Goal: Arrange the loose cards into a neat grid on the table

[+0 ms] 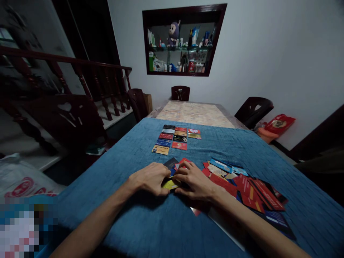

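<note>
A yellow card lies between my two hands, low over the blue cloth. My left hand has its fingers curled and its thumb along the card's left end. From the other side, my right hand closes its bent fingers and thumb on the right end. Just behind the fingers are a dark card and a red card, partly covered by my hands. Farther up the cloth, cards sit in short columns, including an orange-yellow card and a black card.
A loose heap of cards, mostly red ones, spreads right of and under my right forearm. The blue cloth covers the near table; the patterned tabletop shows beyond. Chairs stand around it, and a white bag is at left.
</note>
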Motion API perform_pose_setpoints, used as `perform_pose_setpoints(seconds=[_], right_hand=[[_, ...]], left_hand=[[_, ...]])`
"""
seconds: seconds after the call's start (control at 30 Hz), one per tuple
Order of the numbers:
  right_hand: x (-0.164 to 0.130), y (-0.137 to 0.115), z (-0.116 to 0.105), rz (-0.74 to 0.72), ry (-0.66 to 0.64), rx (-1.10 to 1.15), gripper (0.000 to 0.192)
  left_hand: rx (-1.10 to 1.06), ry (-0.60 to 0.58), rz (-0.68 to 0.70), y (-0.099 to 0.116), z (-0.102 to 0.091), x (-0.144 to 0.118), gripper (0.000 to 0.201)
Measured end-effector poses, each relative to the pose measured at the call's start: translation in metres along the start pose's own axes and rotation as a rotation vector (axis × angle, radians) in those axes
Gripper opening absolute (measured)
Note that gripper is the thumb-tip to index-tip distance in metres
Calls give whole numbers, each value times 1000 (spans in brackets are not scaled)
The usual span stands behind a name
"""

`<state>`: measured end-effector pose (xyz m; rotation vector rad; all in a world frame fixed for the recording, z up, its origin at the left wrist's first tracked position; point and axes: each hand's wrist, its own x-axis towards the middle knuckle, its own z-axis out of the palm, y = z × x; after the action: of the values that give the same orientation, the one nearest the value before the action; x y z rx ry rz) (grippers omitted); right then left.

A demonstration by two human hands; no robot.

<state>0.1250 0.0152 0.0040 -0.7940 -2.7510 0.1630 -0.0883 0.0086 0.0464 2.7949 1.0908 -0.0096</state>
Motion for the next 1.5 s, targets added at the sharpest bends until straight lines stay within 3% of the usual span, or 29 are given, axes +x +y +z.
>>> perform_pose_setpoints(seconds=[0.17, 0.53, 1.3, 1.5], right_hand=[[0, 1, 5, 26, 37, 38, 22], [2, 6, 13, 101, 183, 121, 14], [0, 16, 22, 245, 270, 193, 37], [0, 15, 15, 245, 377, 337, 24]], left_hand=[[-188, -25, 22, -15, 1, 1, 19], [-578, 46, 43, -39, 7, 0, 15], [-565, 100, -25, -49, 10, 6, 22], [-566, 125, -25, -47, 11, 7, 23]])
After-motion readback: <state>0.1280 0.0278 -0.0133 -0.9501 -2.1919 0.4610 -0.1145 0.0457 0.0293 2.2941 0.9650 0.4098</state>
